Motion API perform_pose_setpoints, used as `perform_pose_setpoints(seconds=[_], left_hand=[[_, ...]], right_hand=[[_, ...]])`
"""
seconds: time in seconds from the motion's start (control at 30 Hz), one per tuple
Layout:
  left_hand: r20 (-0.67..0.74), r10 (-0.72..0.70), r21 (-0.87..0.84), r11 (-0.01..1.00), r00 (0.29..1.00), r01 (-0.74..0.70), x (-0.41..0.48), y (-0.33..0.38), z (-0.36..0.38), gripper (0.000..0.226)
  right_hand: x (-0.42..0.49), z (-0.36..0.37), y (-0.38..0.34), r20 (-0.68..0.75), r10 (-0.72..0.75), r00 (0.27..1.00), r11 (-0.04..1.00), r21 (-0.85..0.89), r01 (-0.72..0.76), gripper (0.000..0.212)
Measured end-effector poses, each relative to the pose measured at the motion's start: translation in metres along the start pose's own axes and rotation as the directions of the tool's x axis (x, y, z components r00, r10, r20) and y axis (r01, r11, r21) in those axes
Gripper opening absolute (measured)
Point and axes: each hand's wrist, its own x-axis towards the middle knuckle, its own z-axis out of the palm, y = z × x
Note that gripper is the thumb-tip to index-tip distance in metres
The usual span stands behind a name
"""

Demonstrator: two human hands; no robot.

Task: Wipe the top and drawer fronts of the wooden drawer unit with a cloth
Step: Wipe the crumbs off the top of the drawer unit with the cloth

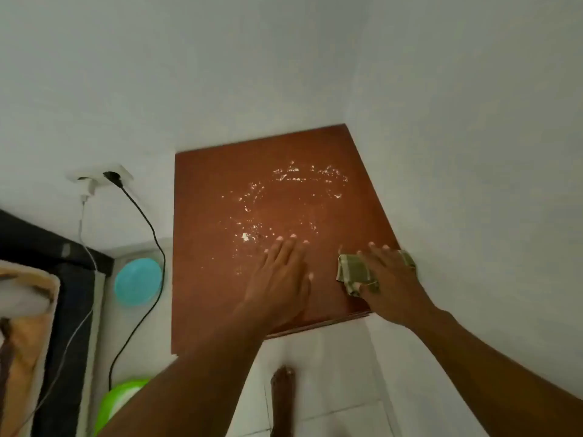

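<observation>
The left hand (279, 275) lies flat and open on the top of the drawer unit (220, 279), holding nothing, likely to steady the person. The right hand (386, 279) presses a green checked cloth (353, 272) flat under spread fingers at the near right corner, ready to sweep toward the white specks (284, 197) (crumbs or powder, hard to tell). The drawer fronts are out of view.

both bare arms reach forward, elbows out of frame. left hand (280, 279) lies flat, palm down, fingers (285, 247) stretched and slightly spread. right hand (389, 279) palm down too, fingers together, pressing a bunched cloth (355, 272) beneath it, thumb tucked low.
</observation>
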Motion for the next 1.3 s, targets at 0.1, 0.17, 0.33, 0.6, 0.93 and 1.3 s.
perform_pose_setpoints(seconds=[0.1,0.17,0.33,0.6,0.93,1.3], left_hand=[[0.005,0.014,0.026,1.0,1.0,-0.014,0.028,-0.01,0.028,0.065],[0.002,0.03,0.004,1.0,1.0,-0.03,0.044,-0.016,0.041,0.065],[-0.053,0.072,0.033,0.997,0.996,-0.071,0.069,-0.029,0.046,0.065],[-0.046,0.055,0.022,0.998,0.997,-0.054,0.141,-0.058,0.027,0.074],[-0.087,0.102,0.005,0.995,0.991,-0.102,0.163,-0.068,0.027,0.075],[-0.011,0.062,-0.018,0.998,0.998,-0.062,0.165,-0.064,0.023,0.076]], right_hand=[[0.019,0.039,0.003,-0.154,0.033,0.988,0.996,-0.08,-0.046,0.08],[0.022,0.058,-0.001,-0.23,0.033,0.973,0.989,-0.13,-0.064,0.083],[0.037,0.058,0.002,-0.413,-0.05,0.909,0.982,-0.189,-0.031,0.058],[0.096,0.022,0.009,-0.633,-0.147,0.76,0.984,-0.016,0.178,0.036],[0.34,-0.115,-0.024,-0.423,-0.134,0.896,0.988,0.012,0.154,0.043],[0.301,-0.048,-0.002,-0.189,-0.169,0.967,0.977,-0.16,0.139,0.056]])
